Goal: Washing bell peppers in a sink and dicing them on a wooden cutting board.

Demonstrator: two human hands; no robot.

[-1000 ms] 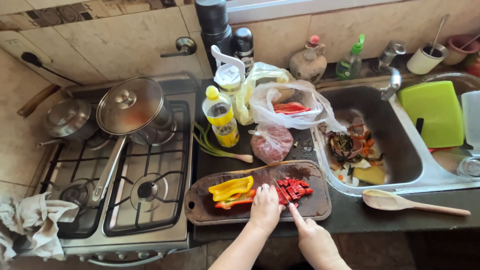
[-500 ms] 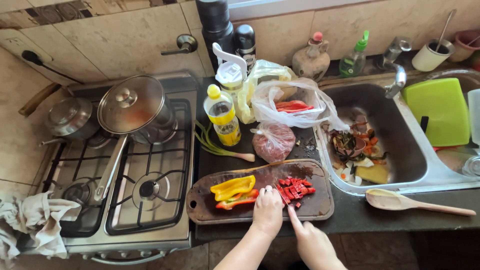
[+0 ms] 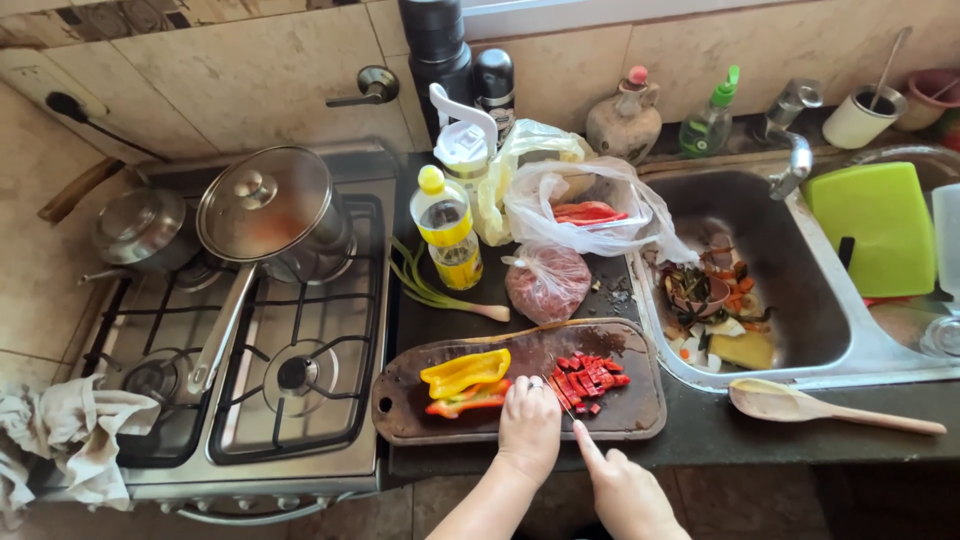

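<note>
Since the earlier pictures the hands are hardly shifting: the left hand (image 3: 528, 432) is staying pressed on the board and the right hand (image 3: 622, 492) is edging only slightly closer to the red pile, while the pile itself is lying where it was.

The left hand is curling down, knuckles up, onto the chopped red pepper (image 3: 588, 380), pinning the near side of it rather than closing around anything. The right hand is closing round a knife (image 3: 562, 400); only a thin blade is showing between the two hands, with the forefinger stretched along it, and the handle is hidden.

The wooden cutting board (image 3: 640, 415) is lying at the front edge of the dark counter (image 3: 700, 430), between the stove and the sink. On the middle of the board the red pepper is already lying in many small pieces, too many to count. Toward the board's left end two larger pepper pieces, one yellow piece (image 3: 465, 371) and one red-orange piece (image 3: 468, 398), are lying whole, so by my judgement the cutting is somewhere near halfway.

Behind the board, toward the counter's back edge, one bag of minced meat (image 3: 548, 283), one bag holding red peppers (image 3: 590, 212), one yellow oil bottle (image 3: 445, 228) and one spring onion (image 3: 440, 290) are lying. One wooden spoon (image 3: 830, 408) is resting at the front right edge. Two lidded pots are sitting on the stove (image 3: 250, 400).
</note>
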